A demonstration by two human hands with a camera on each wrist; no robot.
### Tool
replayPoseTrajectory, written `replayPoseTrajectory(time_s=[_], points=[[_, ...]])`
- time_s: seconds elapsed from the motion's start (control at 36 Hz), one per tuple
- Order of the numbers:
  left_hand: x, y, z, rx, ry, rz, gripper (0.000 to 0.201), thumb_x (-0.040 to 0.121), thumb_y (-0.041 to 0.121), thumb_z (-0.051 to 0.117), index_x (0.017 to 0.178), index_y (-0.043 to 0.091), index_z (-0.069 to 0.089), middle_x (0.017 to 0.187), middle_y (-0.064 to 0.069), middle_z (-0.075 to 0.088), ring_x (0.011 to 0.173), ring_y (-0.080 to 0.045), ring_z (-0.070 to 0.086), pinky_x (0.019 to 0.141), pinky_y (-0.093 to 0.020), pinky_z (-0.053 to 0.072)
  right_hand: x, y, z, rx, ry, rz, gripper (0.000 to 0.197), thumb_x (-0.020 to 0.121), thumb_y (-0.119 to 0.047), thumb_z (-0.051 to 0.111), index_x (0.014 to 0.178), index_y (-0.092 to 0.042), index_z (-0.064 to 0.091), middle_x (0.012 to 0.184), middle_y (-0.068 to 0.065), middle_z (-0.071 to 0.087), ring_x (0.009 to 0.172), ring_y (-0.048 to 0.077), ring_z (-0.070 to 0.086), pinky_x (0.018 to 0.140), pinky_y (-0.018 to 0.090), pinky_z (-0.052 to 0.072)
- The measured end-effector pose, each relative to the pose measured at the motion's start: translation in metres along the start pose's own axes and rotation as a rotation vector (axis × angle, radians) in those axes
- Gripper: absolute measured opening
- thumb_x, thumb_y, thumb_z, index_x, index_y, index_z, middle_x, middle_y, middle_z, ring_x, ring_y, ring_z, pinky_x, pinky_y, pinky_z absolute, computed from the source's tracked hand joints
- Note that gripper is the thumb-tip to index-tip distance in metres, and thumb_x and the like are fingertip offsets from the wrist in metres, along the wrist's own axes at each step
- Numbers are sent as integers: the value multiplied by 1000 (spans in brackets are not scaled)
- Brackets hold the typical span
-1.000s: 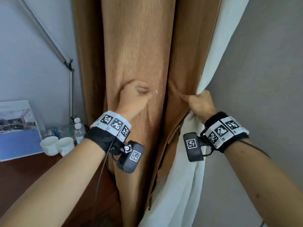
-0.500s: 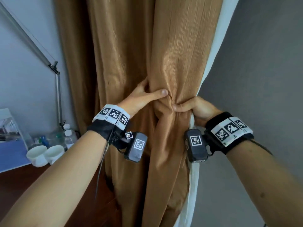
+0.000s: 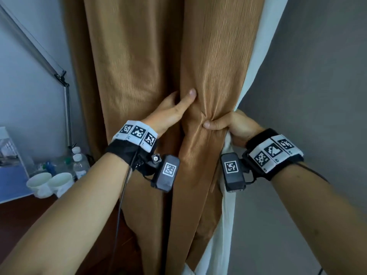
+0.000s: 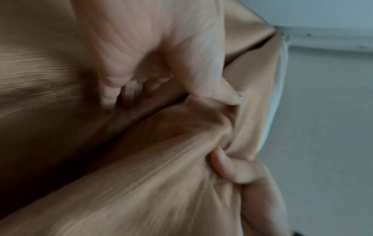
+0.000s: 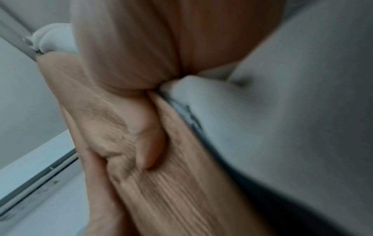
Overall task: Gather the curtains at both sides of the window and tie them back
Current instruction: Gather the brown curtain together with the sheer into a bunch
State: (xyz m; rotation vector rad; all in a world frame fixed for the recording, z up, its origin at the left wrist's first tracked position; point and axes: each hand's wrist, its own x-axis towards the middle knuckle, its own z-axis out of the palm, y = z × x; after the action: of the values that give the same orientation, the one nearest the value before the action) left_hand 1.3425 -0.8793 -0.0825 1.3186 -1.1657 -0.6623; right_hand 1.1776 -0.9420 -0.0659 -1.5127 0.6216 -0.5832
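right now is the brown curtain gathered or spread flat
Gathered, not yet tied: the right hand pinches the brown curtain into folds, the left hand holding a fold beside it.

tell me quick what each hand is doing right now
Left hand: closed, fingers and thumb round a fold of the brown curtain.
Right hand: closed, gripping the gathered brown curtain.

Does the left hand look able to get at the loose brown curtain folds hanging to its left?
Probably yes. The left hand is on the brown curtain, and those folds hang right beside it with nothing between. The right hand has the gathered bunch in its grip, freeing the left.
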Motion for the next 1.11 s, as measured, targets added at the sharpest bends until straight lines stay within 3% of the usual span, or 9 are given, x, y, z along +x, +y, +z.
replayPoseTrajectory(time_s=[0.06, 0.14, 0.22, 0.36, 0.56, 0.69, 0.89, 1.0, 1.11], points=[[0, 4, 3, -65, -77, -41, 73, 90, 55, 50, 145, 10, 36, 117, 15, 55, 100, 9, 55, 84, -6, 44, -5, -2, 0, -19, -41, 5, 31, 76, 9, 66, 106, 2, 65, 96, 12, 74, 93, 24, 72, 74, 32, 60], [2, 5, 3, -124, -171, -87, 94, 65, 72, 68, 135, 13, 48, 128, 7, 59, 116, -3, 57, 99, -20, 43, -10, -5, -5, -51, -67, 13, 32, 75, 9, 64, 106, 1, 65, 93, 12, 75, 91, 23, 72, 75, 32, 59], [6, 5, 8, -217, -253, -88, 44, 78, 43, 72, 109, 13, 63, 111, 0, 71, 108, -11, 65, 100, -31, 47, -13, -6, -10, -74, -23, 9, 34, 77, 9, 65, 110, -1, 65, 104, 14, 72, 93, 24, 71, 75, 31, 59], [12, 0, 9, -254, -102, -12, 20, 90, 20, 67, 103, 5, 70, 106, -12, 73, 103, -19, 69, 99, -37, 51, -10, -1, -12, -94, 200, -12, 33, 77, 7, 69, 107, -4, 65, 106, 10, 72, 99, 23, 69, 86, 32, 55], [10, -4, -8, 393, 152, 381, 31, 89, 32, 68, 94, 1, 65, 89, -2, 69, 85, -17, 64, 79, -24, 48, 12, 10, 10, -286, 617, -93, 26, 77, 5, 65, 98, -10, 63, 95, 7, 70, 90, 23, 67, 81, 35, 56], [2, -19, -2, 615, 44, 542, 34, 88, 23, 67, 113, 0, 61, 121, -18, 49, 116, -30, 47, 102, -27, 32, 16, 18, 42, -500, 863, -144, 37, 80, -1, 47, 115, -3, 58, 101, 5, 61, 94, 18, 57, 85, 27, 49], [-26, -41, 11, 371, -256, 374, 44, 92, 15, 60, 135, 15, 48, 112, -7, 69, 107, -23, 64, 92, -33, 50, 16, 16, 61, -279, 871, -113, 54, 65, -14, 43, 117, -13, 58, 106, 5, 65, 98, 23, 61, 91, 36, 52], [-27, -45, 14, 408, -331, 323, 24, 96, 13, 52, 118, 9, 58, 111, -11, 68, 107, -27, 63, 86, -30, 48, 5, 8, 66, -113, 719, -55, 27, 48, -11, 52, 73, -11, 43, 73, 4, 47, 64, 20, 47, 55, 28, 39], [-27, -35, 16, 500, -402, 290, 24, 93, 7, 46, 114, 2, 58, 111, -16, 65, 103, -31, 63, 75, -27, 45, 2, 5, 69, -118, 573, -39, 78, 62, -30, 80, 124, -15, 36, 120, 4, 51, 108, 20, 54, 89, 38, 47]])
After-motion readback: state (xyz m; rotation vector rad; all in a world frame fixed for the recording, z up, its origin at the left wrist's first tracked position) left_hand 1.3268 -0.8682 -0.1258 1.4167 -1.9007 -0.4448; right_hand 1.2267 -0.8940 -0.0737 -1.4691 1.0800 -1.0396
